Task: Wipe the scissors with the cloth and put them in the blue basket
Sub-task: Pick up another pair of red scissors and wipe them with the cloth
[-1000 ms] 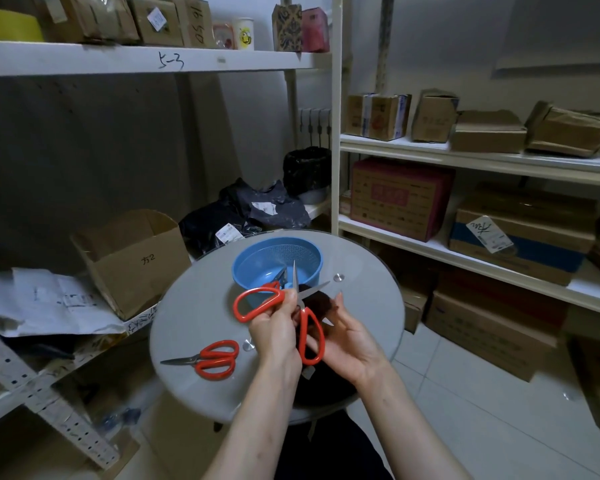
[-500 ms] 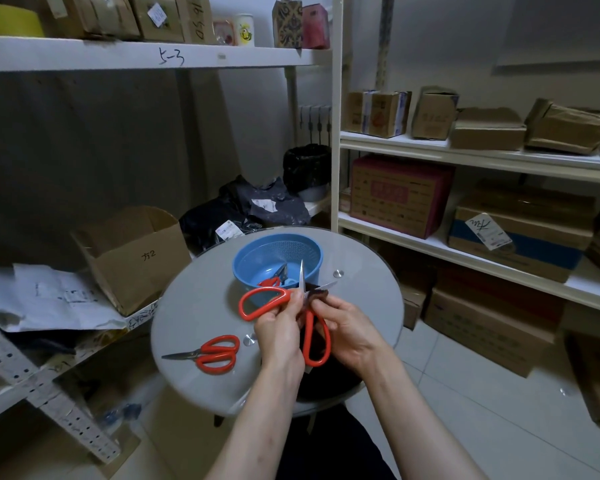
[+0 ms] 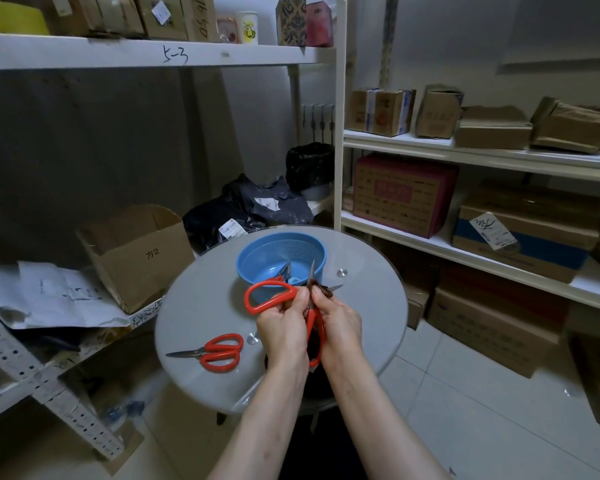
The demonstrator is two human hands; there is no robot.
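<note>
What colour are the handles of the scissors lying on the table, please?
Red handles, head view.

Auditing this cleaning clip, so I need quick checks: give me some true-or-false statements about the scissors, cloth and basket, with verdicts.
1. The held scissors have their blades spread apart. True.
2. The blue basket holds nothing. False: another pair of scissors lies inside it.
3. The cloth lies flat on the table. False: the right hand holds it at the blades.
4. The left hand grips a red handle of the held scissors. True.
5. A third pair of red scissors lies on the table, left of the hands. True.
</note>
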